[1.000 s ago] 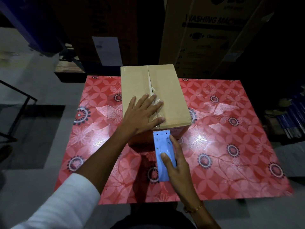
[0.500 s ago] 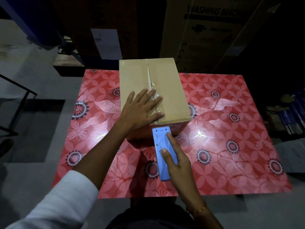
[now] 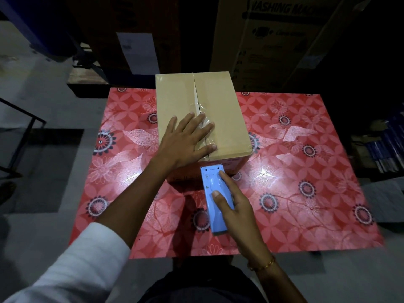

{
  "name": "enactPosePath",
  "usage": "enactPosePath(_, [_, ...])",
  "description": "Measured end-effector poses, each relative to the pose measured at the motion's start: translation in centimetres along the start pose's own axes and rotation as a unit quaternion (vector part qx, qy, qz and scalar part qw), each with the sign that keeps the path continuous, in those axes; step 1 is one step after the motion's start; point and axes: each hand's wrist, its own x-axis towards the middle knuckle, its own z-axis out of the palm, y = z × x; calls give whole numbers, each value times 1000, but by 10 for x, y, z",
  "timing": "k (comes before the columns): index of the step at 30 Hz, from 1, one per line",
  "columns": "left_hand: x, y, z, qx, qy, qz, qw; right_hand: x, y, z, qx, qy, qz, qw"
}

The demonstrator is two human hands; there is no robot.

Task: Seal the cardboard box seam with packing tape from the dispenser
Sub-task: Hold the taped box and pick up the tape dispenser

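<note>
A closed cardboard box (image 3: 220, 106) stands on the red flowered table (image 3: 295, 171). Its centre seam (image 3: 195, 90) runs away from me, and clear packing tape (image 3: 205, 119) covers the seam's near half. My left hand (image 3: 185, 143) lies flat on the box top, fingers spread over the taped seam. My right hand (image 3: 234, 206) grips a light blue tape dispenser (image 3: 213, 193). The dispenser's toothed end sits against the box's near face, just below the top edge.
Large cartons, one printed "WASHING MACHINE" (image 3: 282, 9), stand behind the table. A black metal frame (image 3: 24, 136) is on the grey floor at the left. Stacked blue items (image 3: 384, 147) lie at the right. The table's right half is bare.
The whole scene sits slightly higher in the frame as my head tilted. Both hands keep their places on the box and dispenser.
</note>
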Motion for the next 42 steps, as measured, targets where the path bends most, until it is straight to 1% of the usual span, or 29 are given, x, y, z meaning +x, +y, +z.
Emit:
enactPosePath(5, [-1, -1, 0, -12, -7, 9, 1000, 11, -3, -3, -39, 10, 17, 999])
enactPosePath(7, [-3, -4, -1, -18, -8, 36, 999, 14, -7, -4, -45, 23, 17, 999])
enactPosePath(10, [-7, -8, -1, 13, 10, 95, 995, 16, -12, -2, -42, 41, 23, 998])
enactPosePath(13, [-7, -6, 1, 30, 25, 117, 992, 22, -17, -2, -11, 47, 29, 998])
enactPosePath(16, [-7, -2, 2, 58, 56, 139, 987, 32, -9, -2, 38, 36, 75, 996])
enactPosePath(19, [-6, -1, 6, 78, 90, 159, 980, 24, 25, 8, 13, 15, 130, 991])
enactPosePath(21, [-6, -1, 7, 79, 90, 160, 980, 11, 44, 13, 14, 13, 149, 989])
enactPosePath(23, [-7, 0, 8, 73, 78, 155, 982, 7, 51, 12, 38, 18, 154, 987])
enactPosePath(26, [-9, 2, 8, 76, 66, 148, 984, 13, 45, 4, 94, 31, 142, 985])
enactPosePath(30, [-12, 6, 6, 70, 24, 129, 989, 19, 37, -10, 167, 22, 126, 978])
enactPosePath(33, [-15, 16, 7, 47, 55, 93, 993, 20, 37, -22, 205, 8, 127, 970])
enactPosePath(35, [-15, 22, 8, 58, 73, 80, 992, 19, 38, -29, 219, -9, 128, 967])
enactPosePath(38, [-17, 26, 11, 94, 98, 76, 988, 18, 39, -37, 224, -33, 123, 966])
enactPosePath(42, [-20, 25, 10, 100, 137, 90, 981, 18, 37, -48, 226, -56, 123, 965])
